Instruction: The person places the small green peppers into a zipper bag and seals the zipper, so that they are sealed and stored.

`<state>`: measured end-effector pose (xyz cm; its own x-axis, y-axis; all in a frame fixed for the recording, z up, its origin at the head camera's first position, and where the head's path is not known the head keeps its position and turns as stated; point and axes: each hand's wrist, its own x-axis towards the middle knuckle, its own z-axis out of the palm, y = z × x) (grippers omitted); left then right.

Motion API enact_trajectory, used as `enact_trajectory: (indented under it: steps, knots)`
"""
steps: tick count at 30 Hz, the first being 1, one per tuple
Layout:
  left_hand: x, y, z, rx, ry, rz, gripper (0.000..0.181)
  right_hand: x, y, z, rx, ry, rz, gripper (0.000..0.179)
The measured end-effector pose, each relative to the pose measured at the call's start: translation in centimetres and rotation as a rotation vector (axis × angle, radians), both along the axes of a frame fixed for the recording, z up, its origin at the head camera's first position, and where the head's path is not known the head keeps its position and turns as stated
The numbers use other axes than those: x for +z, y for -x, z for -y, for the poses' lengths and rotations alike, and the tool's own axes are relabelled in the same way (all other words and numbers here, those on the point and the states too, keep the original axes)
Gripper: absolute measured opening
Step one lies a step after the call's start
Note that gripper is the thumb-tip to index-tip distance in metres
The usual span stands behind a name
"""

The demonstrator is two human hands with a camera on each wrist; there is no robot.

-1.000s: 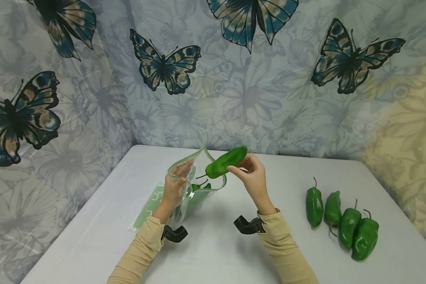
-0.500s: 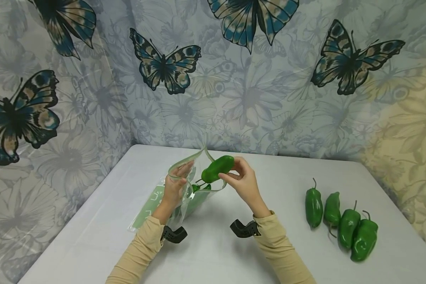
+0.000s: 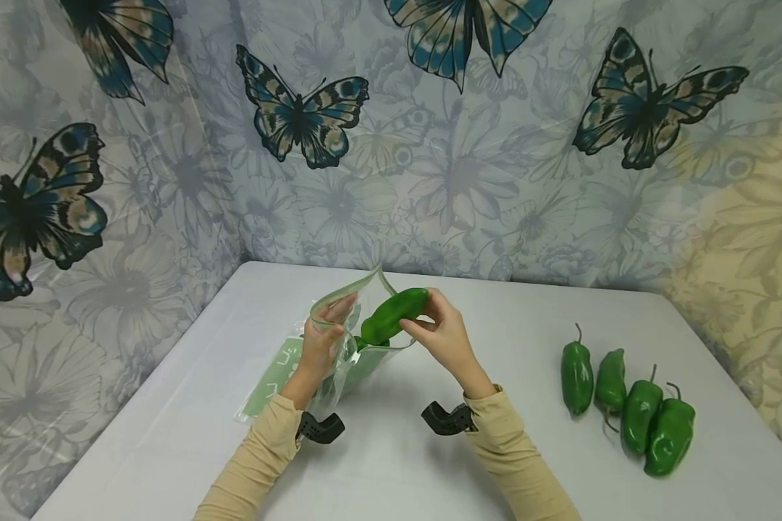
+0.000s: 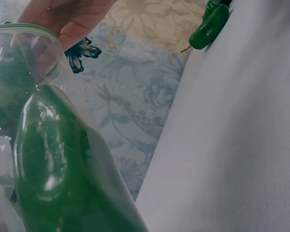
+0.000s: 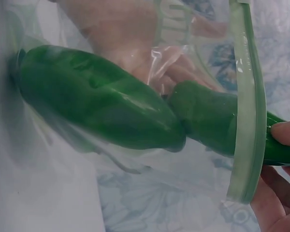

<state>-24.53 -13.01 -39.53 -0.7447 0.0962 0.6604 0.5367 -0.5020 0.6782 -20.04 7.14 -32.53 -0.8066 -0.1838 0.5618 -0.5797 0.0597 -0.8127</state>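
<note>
My left hand [image 3: 319,347] grips the side of a clear zip bag [image 3: 363,367], whose green-edged mouth gapes toward the right. Between the thumb and fingers of my right hand [image 3: 444,334] is a green pepper [image 3: 394,315], tilted with its lower end inside the mouth. The right wrist view shows this pepper passing the green zip strip [image 5: 250,111], its inner part seen through the film. Deeper in the bag lies another green pepper [image 5: 96,99], which fills much of the left wrist view. The film blurs the left hand's fingers behind it.
Several green peppers [image 3: 640,420] lie in a loose row at the right of the white table [image 3: 391,470]. A flat pack with a green label [image 3: 274,376] lies beneath the left forearm. Butterfly-print cloth [image 3: 456,181] rises behind the table.
The right hand has moved left and slightly down, bringing its pepper from above the bag's mouth to partly inside it. The left hand and bag stay nearly in place.
</note>
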Motion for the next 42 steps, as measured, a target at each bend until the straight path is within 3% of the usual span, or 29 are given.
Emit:
enact_trajectory:
  steps: [22, 29, 42]
  knots:
    - [-0.1, -0.05, 0.14, 0.007, 0.031, 0.018, 0.056, 0.46, -0.54, 0.7, -0.046, -0.122, 0.079, 0.031]
    - [0.03, 0.0, 0.13, -0.007, 0.017, 0.007, 0.058, 0.48, -0.59, 0.72, -0.059, -0.155, 0.084, 0.03]
    - [0.43, -0.35, 0.04, 0.022, 0.027, 0.017, 0.058, 0.63, -0.69, 0.73, -0.051, -0.173, 0.082, 0.028]
